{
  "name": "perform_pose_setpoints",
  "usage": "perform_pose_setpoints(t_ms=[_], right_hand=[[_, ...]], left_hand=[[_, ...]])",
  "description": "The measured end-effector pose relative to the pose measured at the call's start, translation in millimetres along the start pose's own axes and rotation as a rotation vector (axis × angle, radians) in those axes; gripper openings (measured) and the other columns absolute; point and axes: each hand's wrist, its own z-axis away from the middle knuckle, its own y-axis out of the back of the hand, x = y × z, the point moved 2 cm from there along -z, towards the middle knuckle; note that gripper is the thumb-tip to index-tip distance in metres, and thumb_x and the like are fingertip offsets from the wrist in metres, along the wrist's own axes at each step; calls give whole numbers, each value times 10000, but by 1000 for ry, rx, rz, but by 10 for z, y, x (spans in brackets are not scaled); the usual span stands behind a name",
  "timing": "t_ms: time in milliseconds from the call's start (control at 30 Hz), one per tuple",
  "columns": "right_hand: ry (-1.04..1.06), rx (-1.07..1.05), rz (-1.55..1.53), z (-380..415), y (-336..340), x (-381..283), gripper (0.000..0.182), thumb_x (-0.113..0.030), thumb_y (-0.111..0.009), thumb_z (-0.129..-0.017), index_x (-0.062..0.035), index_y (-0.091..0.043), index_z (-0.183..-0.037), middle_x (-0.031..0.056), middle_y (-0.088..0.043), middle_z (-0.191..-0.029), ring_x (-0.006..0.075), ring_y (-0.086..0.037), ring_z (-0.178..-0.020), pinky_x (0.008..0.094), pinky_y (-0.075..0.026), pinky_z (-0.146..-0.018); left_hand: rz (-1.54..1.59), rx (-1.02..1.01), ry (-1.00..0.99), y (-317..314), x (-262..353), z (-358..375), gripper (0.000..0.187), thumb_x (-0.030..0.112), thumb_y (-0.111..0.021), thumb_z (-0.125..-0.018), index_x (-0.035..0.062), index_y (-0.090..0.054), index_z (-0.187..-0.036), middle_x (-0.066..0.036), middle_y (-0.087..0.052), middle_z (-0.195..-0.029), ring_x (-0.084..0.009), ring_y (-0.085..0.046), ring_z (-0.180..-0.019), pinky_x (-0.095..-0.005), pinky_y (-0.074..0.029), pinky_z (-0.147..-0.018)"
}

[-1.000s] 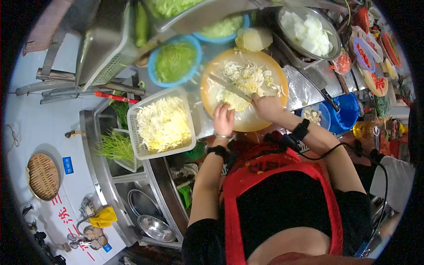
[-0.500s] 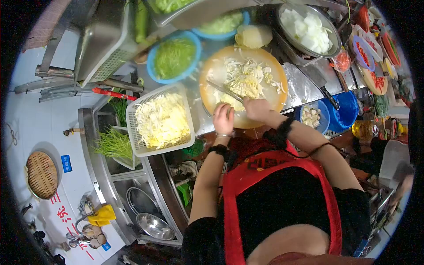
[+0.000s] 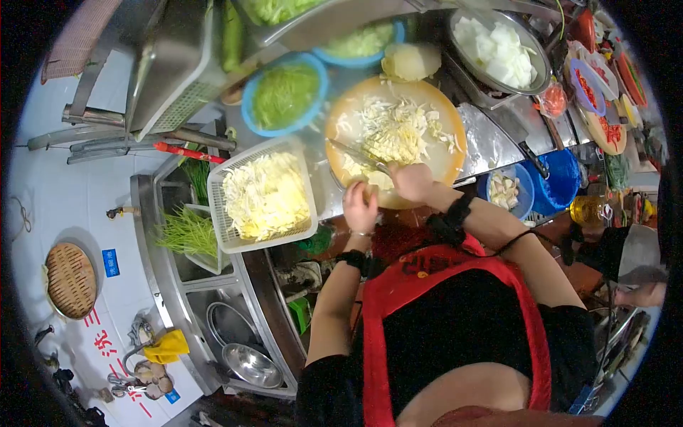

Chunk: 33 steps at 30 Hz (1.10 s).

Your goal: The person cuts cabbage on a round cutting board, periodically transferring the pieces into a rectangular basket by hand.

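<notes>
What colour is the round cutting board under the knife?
The round cutting board is yellowish orange, best seen in the head view.

A round, orange-tan cutting board (image 3: 449, 165) bears 1 loose heap of shredded cabbage (image 3: 393, 132), pale yellow and white, spread over its middle with stray strands toward its right side. 1 knife (image 3: 358, 154), its metal blade narrow, slants across the cutting board's left half, tip toward the left rim, handle end hidden.
</notes>
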Motion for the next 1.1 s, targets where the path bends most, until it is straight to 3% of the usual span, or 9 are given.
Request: perform_pose_setpoints(t_ms=[67,100,167,267,467,567,767,1000,1100], right_hand=[[-70,-39,55,45,211,47,166,-203,-465,-830,-46,-483,-882,139,-566,-548,322,-564,-462,453,-432,-431],[-146,-94,98,128,303,86,165,-214,-473,-831,-55,-493,-869,136,-561,-541,326,-557,-454,456,-427,-427],[-118,9,99,294,548,295,159,-188,-493,-802,-65,-477,-902,132,-594,-588,299,-596,-508,418,-444,-433],[-280,35,255,423,852,593,169,-199,-509,-803,-67,-474,-903,134,-591,-584,295,-596,-506,423,-446,-437],[-313,-147,168,567,454,839,169,-182,-520,-794,-67,-472,-908,147,-599,-616,321,-606,-556,427,-462,-475],[-377,-117,22,586,390,862,195,-179,-522,-788,-53,-463,-924,182,-593,-639,355,-598,-583,458,-470,-525],[-416,-66,-93,671,610,762,256,-176,-525,-793,-18,-437,-975,218,-577,-656,398,-581,-633,479,-462,-570],[-132,26,-202,240,933,28,220,-143,-537,-793,-2,-437,-928,221,-542,-581,414,-552,-559,485,-443,-518],[7,-110,-280,-188,799,-560,249,-156,-522,-801,4,-442,-974,217,-562,-627,400,-572,-611,475,-458,-557]], left_hand=[[6,29,29,-11,85,-86,534,233,-703,-711,33,-491,-1158,-223,-448,-1208,-371,-431,-1128,-423,-392,-901],[10,23,31,4,171,-134,534,233,-703,-711,33,-491,-1158,-223,-448,-1208,-371,-431,-1128,-423,-392,-901],[-57,-101,101,-32,313,-324,816,330,-735,-670,73,-315,-1321,-271,-302,-1316,-421,-264,-1248,-485,-295,-980],[-49,-101,119,-353,260,-513,939,453,-729,-634,103,-255,-1365,-280,-204,-1380,-437,-218,-1270,-525,-225,-1011],[-103,-111,84,-790,492,-839,892,427,-758,-598,155,-333,-1333,-251,-248,-1349,-431,-225,-1243,-511,-231,-997],[15,-3,-21,-860,633,-925,711,321,-775,-589,125,-494,-1212,-187,-336,-1297,-375,-358,-1169,-443,-351,-938],[122,100,-91,-811,821,-1002,619,261,-769,-576,97,-559,-1135,-177,-412,-1224,-350,-411,-1129,-434,-372,-924],[33,214,-97,450,798,-1155,658,232,-772,-561,103,-546,-1166,-152,-407,-1220,-311,-403,-1147,-416,-358,-956],[-88,296,-47,1159,478,-1095,659,217,-779,-569,108,-541,-1173,-145,-401,-1223,-308,-403,-1145,-404,-356,-965]])
